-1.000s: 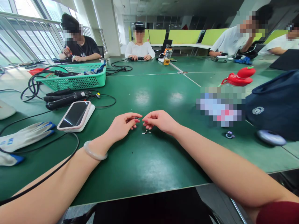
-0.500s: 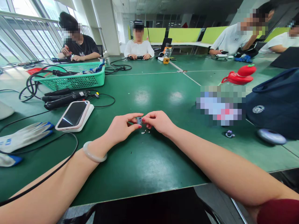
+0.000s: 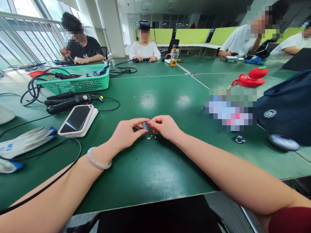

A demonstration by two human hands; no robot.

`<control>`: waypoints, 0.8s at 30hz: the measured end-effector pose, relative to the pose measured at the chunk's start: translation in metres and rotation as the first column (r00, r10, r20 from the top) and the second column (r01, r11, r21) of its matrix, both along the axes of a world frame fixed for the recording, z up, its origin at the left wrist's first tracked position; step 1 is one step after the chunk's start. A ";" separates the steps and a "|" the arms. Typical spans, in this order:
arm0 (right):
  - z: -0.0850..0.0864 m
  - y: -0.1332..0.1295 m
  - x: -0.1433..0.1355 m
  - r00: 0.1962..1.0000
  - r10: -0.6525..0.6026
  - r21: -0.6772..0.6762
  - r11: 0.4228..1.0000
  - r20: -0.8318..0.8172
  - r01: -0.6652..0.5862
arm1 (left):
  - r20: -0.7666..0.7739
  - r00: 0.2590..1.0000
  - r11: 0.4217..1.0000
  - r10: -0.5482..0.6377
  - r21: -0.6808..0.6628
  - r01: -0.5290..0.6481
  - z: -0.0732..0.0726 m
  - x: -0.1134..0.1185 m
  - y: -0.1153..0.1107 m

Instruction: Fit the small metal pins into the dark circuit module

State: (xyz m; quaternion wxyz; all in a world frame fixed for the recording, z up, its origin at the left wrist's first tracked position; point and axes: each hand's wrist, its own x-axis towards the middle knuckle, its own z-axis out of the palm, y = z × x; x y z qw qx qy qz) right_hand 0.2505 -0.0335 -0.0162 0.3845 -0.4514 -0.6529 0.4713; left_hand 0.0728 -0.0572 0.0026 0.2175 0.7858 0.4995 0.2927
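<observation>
Between the thumb and fingers of my left hand [image 3: 128, 132] is a small dark, blue-grey part with light marks [image 3: 145, 125], held just above the table. My right hand [image 3: 164, 125] is closed in a pinch at the right edge of that part, its fingertips meeting it. Whether a second, tinier piece sits in those fingers is hidden. Just below the fingertips, a small metallic piece [image 3: 153, 136] and a little white scrap [image 3: 149, 138] lie on the green table [image 3: 155, 168].
At left are a phone [image 3: 76, 119], gloves [image 3: 26, 140], a black cabled device [image 3: 68, 103] and a green basket [image 3: 75, 82]. A red-lidded bottle [image 3: 250, 79], dark blue bag [image 3: 286, 106], purple-silver trinket [image 3: 240, 139] and rounded object [image 3: 284, 142] stand right. Several people sit around the table.
My hands stay almost in place, and the small part between them has turned slightly. At the far left, a person's raised hand has moved left.
</observation>
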 end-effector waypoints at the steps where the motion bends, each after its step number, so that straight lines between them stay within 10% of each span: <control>1: 0.001 -0.001 0.000 1.000 -0.001 0.030 1.000 0.031 0.000 | 0.002 1.000 1.000 -0.006 -0.002 0.006 0.001 0.000 0.000; 14: 0.007 -0.010 -0.003 0.974 -0.025 0.342 0.938 0.226 -0.055 | 0.037 0.989 0.989 -0.144 -0.006 0.145 0.003 0.001 -0.004; 24: 0.008 -0.001 0.009 0.905 0.013 0.313 0.936 0.425 -0.161 | -0.044 0.989 0.990 -0.144 -0.019 0.143 0.005 0.000 -0.004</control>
